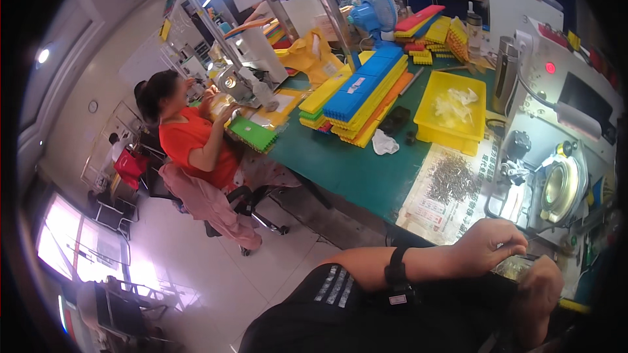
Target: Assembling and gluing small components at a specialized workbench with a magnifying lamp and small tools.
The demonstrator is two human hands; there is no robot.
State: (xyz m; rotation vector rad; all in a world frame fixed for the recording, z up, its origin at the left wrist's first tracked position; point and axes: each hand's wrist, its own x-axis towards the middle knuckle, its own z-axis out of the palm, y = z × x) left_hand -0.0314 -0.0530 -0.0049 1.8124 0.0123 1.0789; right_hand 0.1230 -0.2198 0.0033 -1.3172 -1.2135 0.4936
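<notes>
My left hand reaches in front of the machine at the lower right, its fingers curled and the fingertips pinched together. Close below it my right hand is also closed, fingers bent toward the left one. Whatever either hand pinches is too small to make out. A lit machine with a round, pale part stands just beyond both hands. Left of it, a heap of thin metal pins lies on a printed paper sheet. A small tray of shiny bits shows partly under my hands.
A yellow bin with crumpled white plastic stands on the green table. Beyond it are stacked blue and yellow trays, a blue fan and a steel flask. A person in orange sits working at the left.
</notes>
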